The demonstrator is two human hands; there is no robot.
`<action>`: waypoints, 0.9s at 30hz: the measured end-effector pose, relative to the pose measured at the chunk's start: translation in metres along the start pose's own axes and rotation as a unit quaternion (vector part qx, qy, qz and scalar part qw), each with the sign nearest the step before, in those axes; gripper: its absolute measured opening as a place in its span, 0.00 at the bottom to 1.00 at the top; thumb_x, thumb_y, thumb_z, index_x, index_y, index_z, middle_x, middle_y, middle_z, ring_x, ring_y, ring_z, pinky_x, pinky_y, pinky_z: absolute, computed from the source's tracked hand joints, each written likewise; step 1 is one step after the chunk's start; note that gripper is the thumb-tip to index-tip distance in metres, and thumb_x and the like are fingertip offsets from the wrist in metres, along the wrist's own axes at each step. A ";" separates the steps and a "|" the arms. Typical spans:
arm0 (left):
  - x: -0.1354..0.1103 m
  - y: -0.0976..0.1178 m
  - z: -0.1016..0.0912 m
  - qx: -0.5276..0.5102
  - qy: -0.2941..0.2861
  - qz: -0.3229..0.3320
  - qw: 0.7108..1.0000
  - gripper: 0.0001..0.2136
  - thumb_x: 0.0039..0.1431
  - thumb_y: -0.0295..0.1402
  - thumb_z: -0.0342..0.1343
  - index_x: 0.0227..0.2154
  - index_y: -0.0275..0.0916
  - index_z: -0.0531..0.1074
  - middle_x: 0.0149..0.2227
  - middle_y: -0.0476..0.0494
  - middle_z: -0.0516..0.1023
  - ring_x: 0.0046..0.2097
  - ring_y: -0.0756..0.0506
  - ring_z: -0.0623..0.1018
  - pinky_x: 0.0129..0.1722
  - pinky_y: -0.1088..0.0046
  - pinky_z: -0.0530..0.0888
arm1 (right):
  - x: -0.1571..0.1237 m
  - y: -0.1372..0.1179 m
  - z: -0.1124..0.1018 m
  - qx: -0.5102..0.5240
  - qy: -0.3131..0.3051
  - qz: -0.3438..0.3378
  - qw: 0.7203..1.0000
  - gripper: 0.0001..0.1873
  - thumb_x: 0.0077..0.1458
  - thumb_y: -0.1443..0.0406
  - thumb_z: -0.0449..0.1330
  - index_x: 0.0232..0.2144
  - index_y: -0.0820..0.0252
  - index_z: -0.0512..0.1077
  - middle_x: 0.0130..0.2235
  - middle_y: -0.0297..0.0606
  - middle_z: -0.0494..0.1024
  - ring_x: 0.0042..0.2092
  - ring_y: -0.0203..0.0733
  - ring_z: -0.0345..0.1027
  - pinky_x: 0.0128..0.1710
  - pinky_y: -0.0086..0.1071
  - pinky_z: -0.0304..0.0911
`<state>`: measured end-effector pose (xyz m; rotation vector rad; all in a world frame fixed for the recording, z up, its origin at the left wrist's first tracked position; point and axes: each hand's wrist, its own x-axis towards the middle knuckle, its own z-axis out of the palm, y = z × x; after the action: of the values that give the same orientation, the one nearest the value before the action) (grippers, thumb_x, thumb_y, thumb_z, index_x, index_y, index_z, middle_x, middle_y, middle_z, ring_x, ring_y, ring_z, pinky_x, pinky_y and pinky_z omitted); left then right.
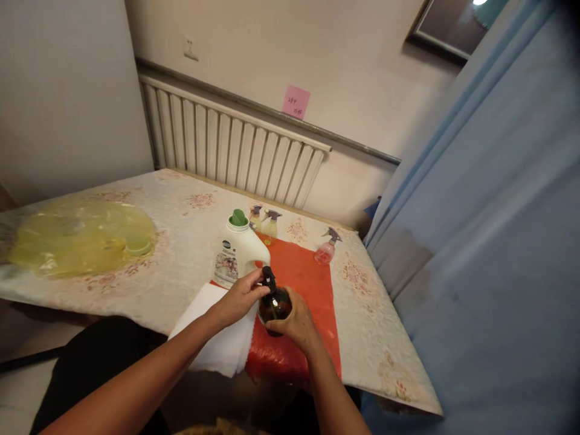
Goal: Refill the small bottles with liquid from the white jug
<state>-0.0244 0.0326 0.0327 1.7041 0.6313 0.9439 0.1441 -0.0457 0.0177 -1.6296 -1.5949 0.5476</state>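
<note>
A dark brown bottle (275, 306) with a black dispenser top (269, 278) stands at the lower middle of the red sheet (312, 284). My right hand (296, 320) wraps round the bottle's body from the right. The fingers of my left hand (244, 295) close on the black top from the left. Just behind my left hand is a large white jug (247, 244) with a printed label, a handle and a green piece (238, 217) in its mouth. A folded white cloth (215, 344) lies beneath my left forearm.
A small pink spray bottle (325, 251) stands at the sheet's right edge. Behind the jug are two more spray bottles, one yellowish (270, 231). A yellow plastic bag (81, 235) lies on the flowered tablecloth (181, 232) at left. A radiator (231, 145) and a blue curtain (480, 241) border the table.
</note>
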 end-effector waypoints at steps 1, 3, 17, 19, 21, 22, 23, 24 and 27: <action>0.000 0.001 0.000 0.000 0.000 -0.004 1.000 0.06 0.56 0.33 0.54 0.36 0.40 0.70 0.36 0.48 0.75 0.44 0.42 0.75 0.47 0.67 0.70 | 0.000 0.000 0.000 0.002 0.000 -0.002 1.000 0.31 0.34 0.67 0.71 0.46 0.53 0.72 0.42 0.34 0.78 0.44 0.49 0.72 0.45 0.39 0.66; -0.001 0.001 0.000 -0.003 0.000 -0.011 1.000 0.06 0.55 0.33 0.54 0.36 0.40 0.69 0.36 0.48 0.76 0.43 0.42 0.75 0.47 0.67 0.70 | -0.001 0.001 0.001 0.007 -0.004 -0.001 1.000 0.33 0.34 0.67 0.71 0.47 0.54 0.71 0.43 0.34 0.78 0.44 0.49 0.72 0.45 0.39 0.66; -0.006 -0.002 0.000 -0.014 -0.015 -0.027 0.999 0.06 0.55 0.33 0.55 0.35 0.40 0.71 0.36 0.48 0.78 0.47 0.40 0.77 0.51 0.64 0.71 | -0.002 -0.002 0.002 -0.017 -0.017 0.029 0.999 0.36 0.32 0.66 0.73 0.47 0.56 0.70 0.44 0.37 0.78 0.45 0.50 0.71 0.45 0.39 0.65; -0.006 -0.004 -0.001 -0.009 -0.017 -0.026 0.999 0.07 0.56 0.33 0.55 0.37 0.40 0.72 0.38 0.47 0.79 0.48 0.39 0.77 0.52 0.63 0.71 | -0.002 -0.003 0.002 -0.014 -0.020 0.030 0.999 0.36 0.32 0.66 0.73 0.48 0.56 0.70 0.44 0.36 0.78 0.46 0.50 0.71 0.46 0.40 0.65; -0.007 -0.005 -0.002 -0.011 -0.015 -0.025 1.000 0.09 0.55 0.33 0.56 0.40 0.41 0.73 0.41 0.46 0.80 0.50 0.39 0.76 0.54 0.62 0.70 | -0.002 -0.003 0.002 -0.010 -0.022 0.031 0.999 0.35 0.32 0.66 0.73 0.47 0.56 0.70 0.44 0.36 0.78 0.45 0.50 0.71 0.46 0.40 0.65; -0.007 -0.006 -0.002 -0.018 -0.014 -0.026 0.999 0.11 0.55 0.33 0.57 0.42 0.41 0.74 0.43 0.46 0.80 0.50 0.38 0.76 0.55 0.61 0.70 | -0.002 -0.003 0.002 -0.008 -0.023 0.031 0.999 0.35 0.32 0.66 0.73 0.47 0.56 0.71 0.43 0.35 0.78 0.45 0.50 0.71 0.45 0.39 0.65; -0.007 -0.007 -0.002 -0.029 -0.014 -0.029 0.999 0.13 0.54 0.33 0.57 0.43 0.41 0.74 0.44 0.45 0.80 0.51 0.38 0.76 0.55 0.60 0.69 | -0.002 -0.002 0.003 -0.006 -0.023 0.031 0.999 0.35 0.32 0.66 0.73 0.46 0.56 0.71 0.43 0.35 0.78 0.45 0.49 0.71 0.44 0.39 0.66; -0.007 -0.008 -0.002 -0.045 -0.016 -0.033 0.998 0.15 0.53 0.33 0.58 0.45 0.41 0.74 0.45 0.44 0.80 0.52 0.37 0.76 0.56 0.59 0.69 | -0.002 -0.002 0.003 -0.004 -0.021 0.030 0.999 0.35 0.32 0.66 0.73 0.47 0.56 0.71 0.43 0.35 0.78 0.44 0.49 0.71 0.44 0.39 0.66; -0.006 -0.013 0.000 -0.088 -0.026 -0.048 0.995 0.21 0.50 0.32 0.61 0.49 0.40 0.72 0.48 0.42 0.79 0.53 0.37 0.76 0.57 0.57 0.69 | -0.002 0.001 0.005 0.002 -0.016 0.024 1.000 0.35 0.32 0.66 0.73 0.47 0.56 0.71 0.43 0.35 0.78 0.43 0.49 0.72 0.44 0.39 0.66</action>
<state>-0.0278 0.0321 0.0190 1.5241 0.5722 0.8593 0.1410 -0.0469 0.0132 -1.6681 -1.5807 0.6044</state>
